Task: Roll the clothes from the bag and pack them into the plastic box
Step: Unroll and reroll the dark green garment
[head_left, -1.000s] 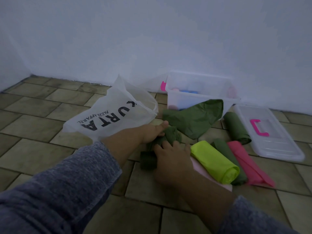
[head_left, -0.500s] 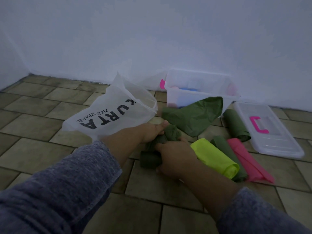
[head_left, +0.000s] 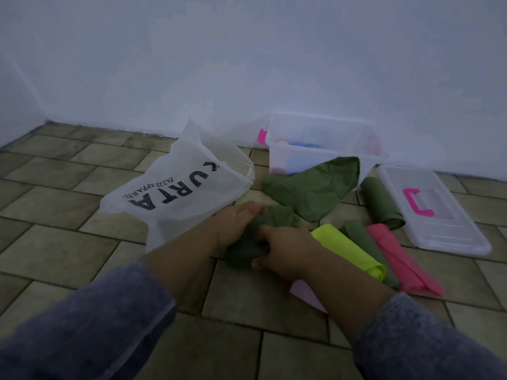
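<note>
A dark green garment (head_left: 310, 187) lies on the tiled floor, its far end draped against the clear plastic box (head_left: 323, 127). Its near end is a tight roll (head_left: 244, 252) between my hands. My left hand (head_left: 236, 223) presses the roll's left side and my right hand (head_left: 288, 249) grips its right side. The white KURTA bag (head_left: 175, 187) stands open to the left. Inside the box I make out blue and pink items, blurred.
Finished rolls lie to the right: a neon yellow roll (head_left: 348, 250), a green roll (head_left: 362, 239), a pink roll (head_left: 397, 259) and another green roll (head_left: 381, 204). The box lid (head_left: 439, 231) with a pink handle lies far right. A pale pink cloth (head_left: 304, 294) sits under my right forearm.
Both hands have kept working the green roll, which has grown slightly toward the box. The right hand has shifted a little forward over it.
</note>
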